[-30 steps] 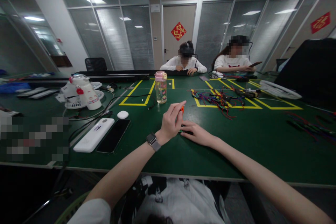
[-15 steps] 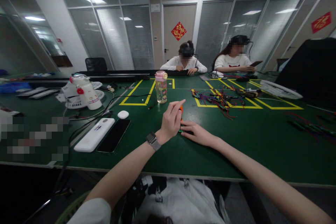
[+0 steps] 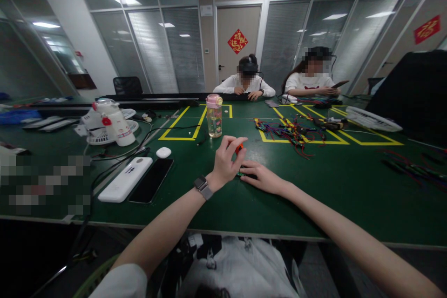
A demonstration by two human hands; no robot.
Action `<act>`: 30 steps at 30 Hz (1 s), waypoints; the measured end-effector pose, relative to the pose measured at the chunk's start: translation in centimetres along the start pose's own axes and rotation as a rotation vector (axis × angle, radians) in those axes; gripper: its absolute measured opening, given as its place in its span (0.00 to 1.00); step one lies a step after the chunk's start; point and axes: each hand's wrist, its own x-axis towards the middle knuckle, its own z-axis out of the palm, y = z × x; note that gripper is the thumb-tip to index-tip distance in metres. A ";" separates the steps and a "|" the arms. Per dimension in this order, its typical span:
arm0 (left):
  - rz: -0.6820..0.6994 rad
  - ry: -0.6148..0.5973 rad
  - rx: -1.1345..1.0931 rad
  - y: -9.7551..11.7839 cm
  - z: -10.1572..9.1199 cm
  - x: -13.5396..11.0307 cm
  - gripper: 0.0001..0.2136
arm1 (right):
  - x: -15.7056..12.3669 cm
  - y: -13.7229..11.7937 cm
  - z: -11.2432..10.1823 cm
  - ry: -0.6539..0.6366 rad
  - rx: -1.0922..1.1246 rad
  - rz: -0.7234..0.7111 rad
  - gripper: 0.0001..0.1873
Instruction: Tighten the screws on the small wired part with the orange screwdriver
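My left hand (image 3: 227, 162), with a watch (image 3: 203, 187) on its wrist, is closed around an orange-handled tool (image 3: 239, 148) that looks like a screwdriver. Its fingers curl at the handle's upper part, and its lower end is hidden. Below it, a small green circuit board (image 3: 240, 174) lies on the table, mostly covered. My right hand (image 3: 261, 178) rests low on the table, its fingertips pressed against this board and holding it from the right.
A water bottle (image 3: 214, 116) stands just beyond my hands. To the left lie a power bank (image 3: 125, 179), a phone (image 3: 152, 180) and a white case (image 3: 163, 152). Wired boards (image 3: 288, 131) are heaped at the right. Two people sit across the green table (image 3: 331, 195).
My left hand's fingers have shifted and opened a little around the orange handle, and less of the handle shows. My right hand has stayed in place.
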 end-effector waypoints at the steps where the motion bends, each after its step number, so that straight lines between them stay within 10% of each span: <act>1: -0.015 -0.025 -0.019 0.1 -0.1 0.0 0.13 | 0.0 0.0 0.0 0.000 0.000 0.000 0.18; 30: 0.055 -0.094 -0.032 0.6 0.1 -0.1 0.16 | 0.2 -0.4 -0.3 0.014 0.033 -0.053 0.15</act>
